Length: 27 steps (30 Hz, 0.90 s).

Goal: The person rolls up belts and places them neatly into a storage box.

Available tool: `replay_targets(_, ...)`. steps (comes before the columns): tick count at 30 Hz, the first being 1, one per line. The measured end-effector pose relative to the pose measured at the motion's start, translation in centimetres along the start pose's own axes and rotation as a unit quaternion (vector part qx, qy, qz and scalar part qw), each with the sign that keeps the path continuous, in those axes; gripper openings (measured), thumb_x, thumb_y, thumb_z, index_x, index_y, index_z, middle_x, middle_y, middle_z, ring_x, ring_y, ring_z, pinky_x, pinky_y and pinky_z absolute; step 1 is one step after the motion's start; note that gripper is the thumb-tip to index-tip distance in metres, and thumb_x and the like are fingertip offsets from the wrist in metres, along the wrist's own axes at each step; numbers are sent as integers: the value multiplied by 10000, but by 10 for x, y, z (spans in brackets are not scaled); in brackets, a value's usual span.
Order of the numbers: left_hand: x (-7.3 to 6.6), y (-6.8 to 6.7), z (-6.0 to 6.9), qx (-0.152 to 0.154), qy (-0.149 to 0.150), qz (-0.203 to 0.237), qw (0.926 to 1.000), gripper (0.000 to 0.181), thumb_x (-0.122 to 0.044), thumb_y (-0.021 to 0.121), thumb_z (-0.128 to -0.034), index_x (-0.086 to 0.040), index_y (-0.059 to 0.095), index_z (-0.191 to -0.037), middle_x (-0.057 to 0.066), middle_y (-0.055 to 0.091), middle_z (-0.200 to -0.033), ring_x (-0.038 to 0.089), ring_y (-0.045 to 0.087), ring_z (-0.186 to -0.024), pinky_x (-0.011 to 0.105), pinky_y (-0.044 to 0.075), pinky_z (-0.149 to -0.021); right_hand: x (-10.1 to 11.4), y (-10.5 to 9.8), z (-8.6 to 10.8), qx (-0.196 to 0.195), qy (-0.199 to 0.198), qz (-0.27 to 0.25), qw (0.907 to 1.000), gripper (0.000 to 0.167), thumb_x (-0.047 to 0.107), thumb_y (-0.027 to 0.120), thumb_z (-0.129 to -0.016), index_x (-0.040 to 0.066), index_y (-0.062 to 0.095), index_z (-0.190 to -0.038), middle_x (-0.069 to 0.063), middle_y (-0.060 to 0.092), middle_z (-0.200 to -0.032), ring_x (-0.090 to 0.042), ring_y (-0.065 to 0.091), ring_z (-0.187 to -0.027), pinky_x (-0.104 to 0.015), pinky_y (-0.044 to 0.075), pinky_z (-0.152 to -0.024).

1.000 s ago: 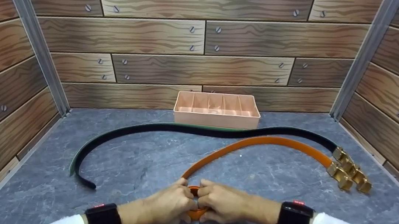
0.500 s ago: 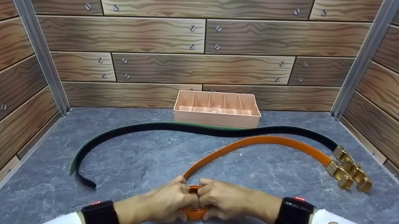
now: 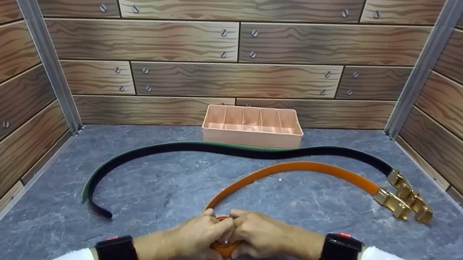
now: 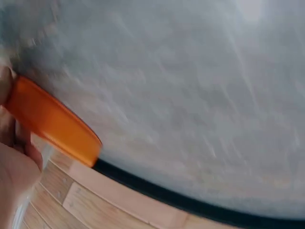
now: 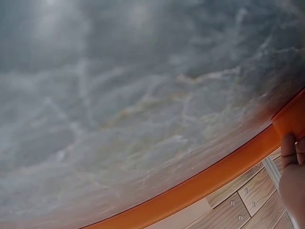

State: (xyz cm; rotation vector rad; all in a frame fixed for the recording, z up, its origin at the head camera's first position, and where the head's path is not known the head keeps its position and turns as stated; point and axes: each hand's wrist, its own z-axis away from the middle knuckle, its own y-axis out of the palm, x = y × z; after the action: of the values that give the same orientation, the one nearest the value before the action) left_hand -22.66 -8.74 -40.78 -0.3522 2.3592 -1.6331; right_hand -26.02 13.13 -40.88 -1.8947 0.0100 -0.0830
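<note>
An orange belt [image 3: 318, 167] curves across the grey surface, its near end coiled into a small roll [image 3: 227, 250] at the front middle. The left hand [image 3: 201, 236] grips the roll's left side, and the right hand [image 3: 259, 235] holds its right side; their fingers meet over the coil and partly hide it. In the left wrist view, the left hand [image 4: 14, 157] is at the edge beside the orange strap [image 4: 55, 124]. The right wrist view has fingers of the right hand [image 5: 293, 176] against the orange belt [image 5: 205, 183]. A gold buckle [image 3: 392, 203] ends the belt.
Behind lies a long black and green belt [image 3: 229, 149], with its gold buckle [image 3: 415, 203] beside the orange belt's. A pink compartment box [image 3: 251, 139] stands against the wood-patterned back wall [image 3: 176, 81]. Side walls rise left and right.
The orange belt's long part has shifted slightly left and its buckle moved a little left. The left hand's fingers have moved over the coil toward the right hand. The black belt stays put.
</note>
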Motion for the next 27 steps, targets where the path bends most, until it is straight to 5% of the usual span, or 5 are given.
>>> replay_targets(5, 7, -6, 3, 433, 231, -350, 9982, 571, -305, 893, -635, -135, 498, -1011, -80, 623, -789, 22, 582, -720, 223, 368, -773, -2, -2, -1, 70, -178, 68, 9998, 202, 353, 758, -827, 156, 747, -869, 84, 710, -895, -80, 477, -805, -147, 387, -765)
replay_targets(12, -3, 1, 3, 8, 21, -189, 9998, 539, -195, 912, -619, -126, 497, -956, -72, 572, -741, 26, 518, -671, 181, 326, -689, 5, -3, -4, 358, -116, 781, 9962, 240, 341, 736, -862, 178, 700, -1035, 107, 663, -934, -78, 486, -850, -201, 401, -803)
replay_targets(20, -2, -1, 6, 116, 299, -433, 9985, 480, -327, 870, -678, -135, 518, -940, -72, 565, -742, 36, 504, -670, 181, 341, -698, 4, 1, -2, 260, 13, 246, 9994, 325, 333, 744, -840, 154, 696, -1106, 75, 674, -937, -74, 458, -826, -136, 368, -756)
replay_targets(24, -1, -4, 4, 365, 610, -730, 9948, 469, -316, 865, -686, -136, 511, -937, -80, 561, -731, 51, 537, -682, 211, 395, -729, 0, -2, -1, 293, -138, 165, 9993, 272, 336, 752, -831, 147, 697, -1019, 64, 602, -853, -76, 424, -797, -122, 332, -729)
replay_targets(27, -6, -1, 2, 232, 692, -922, 9931, 460, -263, 873, -681, -123, 520, -940, -69, 571, -713, 74, 555, -672, 252, 450, -775, -1, -6, -1, 355, -166, 228, 9990, 224, 340, 759, -838, 154, 677, -933, 53, 541, -820, -84, 417, -798, -134, 324, -721)
